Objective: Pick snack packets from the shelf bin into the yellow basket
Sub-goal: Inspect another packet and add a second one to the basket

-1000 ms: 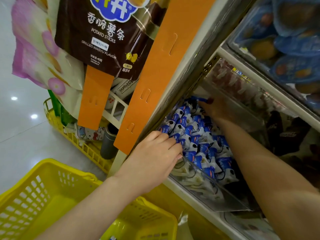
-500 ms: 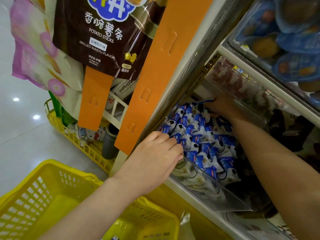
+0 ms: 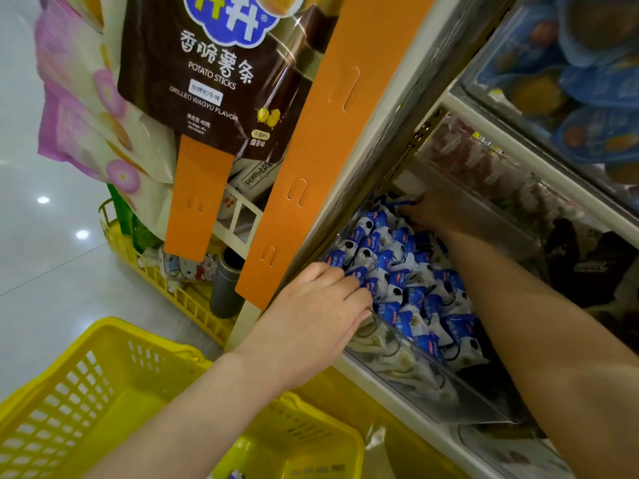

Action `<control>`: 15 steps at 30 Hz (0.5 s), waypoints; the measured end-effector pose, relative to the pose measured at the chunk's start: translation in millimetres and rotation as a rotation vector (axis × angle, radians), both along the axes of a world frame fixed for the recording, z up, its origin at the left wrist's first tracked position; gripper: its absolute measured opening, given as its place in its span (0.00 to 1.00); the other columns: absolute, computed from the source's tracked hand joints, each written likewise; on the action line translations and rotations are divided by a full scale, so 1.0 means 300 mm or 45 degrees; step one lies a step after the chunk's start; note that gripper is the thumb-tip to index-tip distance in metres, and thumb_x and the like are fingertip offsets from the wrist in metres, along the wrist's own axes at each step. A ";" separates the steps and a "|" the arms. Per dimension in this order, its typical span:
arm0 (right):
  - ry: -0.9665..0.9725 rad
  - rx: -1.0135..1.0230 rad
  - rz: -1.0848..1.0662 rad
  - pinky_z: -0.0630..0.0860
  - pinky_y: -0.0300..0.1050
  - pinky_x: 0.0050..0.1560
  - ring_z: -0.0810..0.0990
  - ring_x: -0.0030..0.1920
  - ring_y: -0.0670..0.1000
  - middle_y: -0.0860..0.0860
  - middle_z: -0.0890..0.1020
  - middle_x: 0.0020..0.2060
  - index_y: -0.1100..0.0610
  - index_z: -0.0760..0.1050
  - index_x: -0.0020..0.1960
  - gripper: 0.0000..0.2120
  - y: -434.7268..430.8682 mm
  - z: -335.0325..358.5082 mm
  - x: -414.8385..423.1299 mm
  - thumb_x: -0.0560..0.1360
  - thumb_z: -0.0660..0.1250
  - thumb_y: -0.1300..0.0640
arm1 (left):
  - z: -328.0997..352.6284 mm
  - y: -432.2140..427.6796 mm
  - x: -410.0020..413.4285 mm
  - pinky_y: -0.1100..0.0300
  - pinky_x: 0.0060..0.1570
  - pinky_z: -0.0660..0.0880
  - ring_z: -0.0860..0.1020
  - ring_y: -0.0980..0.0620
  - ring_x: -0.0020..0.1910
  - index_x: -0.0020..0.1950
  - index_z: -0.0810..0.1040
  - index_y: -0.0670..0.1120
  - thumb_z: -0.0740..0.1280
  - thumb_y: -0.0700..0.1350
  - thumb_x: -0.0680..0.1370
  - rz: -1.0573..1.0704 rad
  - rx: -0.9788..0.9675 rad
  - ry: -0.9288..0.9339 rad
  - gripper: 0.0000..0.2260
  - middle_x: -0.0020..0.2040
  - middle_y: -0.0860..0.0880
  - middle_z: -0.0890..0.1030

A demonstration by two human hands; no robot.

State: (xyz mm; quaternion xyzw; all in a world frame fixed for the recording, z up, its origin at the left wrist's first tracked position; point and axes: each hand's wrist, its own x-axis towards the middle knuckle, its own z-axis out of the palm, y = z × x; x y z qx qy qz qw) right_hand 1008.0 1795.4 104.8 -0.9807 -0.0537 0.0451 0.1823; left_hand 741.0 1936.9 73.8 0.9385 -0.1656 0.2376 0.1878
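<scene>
The glossy, crinkled blue-and-white snack packets point(image 3: 408, 288) are heaped in the clear, rigid shelf bin point(image 3: 432, 385), right of the lattice-walled yellow basket point(image 3: 103, 392). The left hand point(image 3: 318, 316) is curled over the near rim. The right hand point(image 3: 428, 212) is sunk among the far packets; neither grip can be told, and slippery packets are best gathered into the palm.

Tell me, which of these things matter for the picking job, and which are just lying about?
In the job: snack packets, clear shelf bin, yellow basket, left hand at the bin's front, right hand at its back.
Just there: potato sticks bag, orange strips, grey cylinder, blue packs on the upper shelf.
</scene>
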 end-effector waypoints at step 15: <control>-0.008 -0.043 -0.067 0.67 0.43 0.39 0.71 0.32 0.47 0.50 0.74 0.32 0.58 0.74 0.40 0.14 -0.139 -0.009 -0.069 0.77 0.63 0.49 | 0.005 0.001 -0.007 0.57 0.51 0.75 0.77 0.54 0.41 0.46 0.79 0.51 0.52 0.48 0.78 -0.006 0.007 0.060 0.15 0.41 0.55 0.80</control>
